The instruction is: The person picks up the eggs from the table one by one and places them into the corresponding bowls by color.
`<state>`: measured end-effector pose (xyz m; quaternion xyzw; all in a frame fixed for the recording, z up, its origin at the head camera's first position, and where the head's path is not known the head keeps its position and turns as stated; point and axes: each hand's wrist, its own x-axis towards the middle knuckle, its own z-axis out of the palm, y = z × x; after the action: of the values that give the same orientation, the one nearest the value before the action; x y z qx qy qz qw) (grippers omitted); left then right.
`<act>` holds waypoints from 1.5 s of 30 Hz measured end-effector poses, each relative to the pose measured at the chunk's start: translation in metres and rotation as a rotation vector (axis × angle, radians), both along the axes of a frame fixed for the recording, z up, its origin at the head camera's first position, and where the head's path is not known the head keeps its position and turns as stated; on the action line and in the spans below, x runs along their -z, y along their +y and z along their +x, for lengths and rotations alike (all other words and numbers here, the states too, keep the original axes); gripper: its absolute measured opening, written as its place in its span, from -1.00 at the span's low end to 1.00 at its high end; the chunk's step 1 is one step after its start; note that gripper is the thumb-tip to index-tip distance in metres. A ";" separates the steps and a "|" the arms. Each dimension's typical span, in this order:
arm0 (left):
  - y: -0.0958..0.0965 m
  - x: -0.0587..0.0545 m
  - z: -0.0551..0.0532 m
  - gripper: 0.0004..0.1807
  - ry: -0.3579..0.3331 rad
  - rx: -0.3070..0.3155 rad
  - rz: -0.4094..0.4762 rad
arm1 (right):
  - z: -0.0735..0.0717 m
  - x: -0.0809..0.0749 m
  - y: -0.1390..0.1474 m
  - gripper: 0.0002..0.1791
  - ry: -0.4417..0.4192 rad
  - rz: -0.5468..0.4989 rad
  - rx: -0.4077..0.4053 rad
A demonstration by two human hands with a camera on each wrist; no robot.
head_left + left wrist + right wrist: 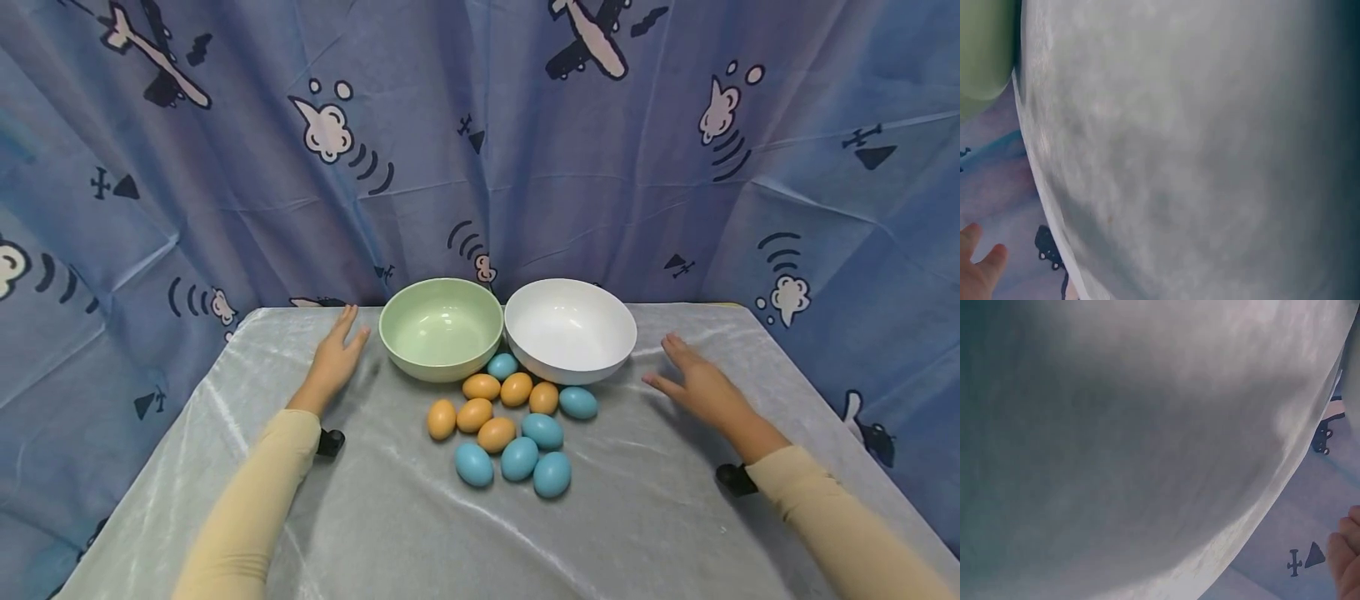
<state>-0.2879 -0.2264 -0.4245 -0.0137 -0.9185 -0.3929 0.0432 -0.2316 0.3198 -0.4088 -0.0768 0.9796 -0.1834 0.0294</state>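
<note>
Cream sleeves (pixel 251 492) extend over a silvery cloth (pixel 375 525), well in front of the green bowl (pixel 442 325), a black device (pixel 330 442) at each wrist. Blue eggs (pixel 519 459), three abreast, lie nearest, ahead of the green bowl and to its right; a fourth sits just behind them. Six orange eggs (pixel 475 415) cluster closer to the green bowl, a fifth blue one to their right and a sixth tucked beside the bowl's front right side. Grouped between the arms, all twelve appear placed for either hand to reach. The right hand (pixel 708 393) is well to the green bowl's right, fingers outstretched, thumb apart, gripping nothing. The left hand (pixel 330 362), just to the green bowl's left, also has fingers extended and holds nothing; whether either touches the cloth cannot be told. Their wide spread seems meant to keep clear of the eggs. A white bowl (pixel 570 329) stands at the green bowl's right, touching or nearly so, both mouth up, probably for easy access. Blue curtain (pixel 435 83) printed with planes hangs behind the green bowl.
</note>
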 end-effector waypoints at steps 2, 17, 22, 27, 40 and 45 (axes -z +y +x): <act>0.001 0.001 0.001 -0.32 -0.003 0.002 0.015 | 0.002 0.000 -0.003 0.00 0.009 -0.001 -0.005; 0.014 0.003 0.006 -0.32 -0.061 0.002 0.082 | 0.022 0.003 -0.024 -0.03 0.047 -0.144 0.008; 0.018 0.002 0.008 -0.32 -0.076 0.012 0.113 | 0.028 0.001 -0.033 -0.02 0.032 -0.168 0.012; 0.022 0.003 0.008 -0.32 -0.078 0.013 0.144 | 0.032 0.001 -0.038 -0.05 0.008 -0.211 0.023; 0.030 0.006 0.008 -0.30 -0.141 -0.007 0.299 | 0.036 0.007 -0.044 -0.19 -0.036 -0.381 0.074; 0.034 0.008 0.007 -0.31 -0.138 -0.012 0.403 | 0.036 0.006 -0.049 -0.22 -0.093 -0.453 0.108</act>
<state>-0.2806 -0.1924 -0.4322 0.0277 -0.8220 -0.5685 -0.0156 -0.1960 0.2703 -0.4148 -0.0203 0.9138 -0.4029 0.0465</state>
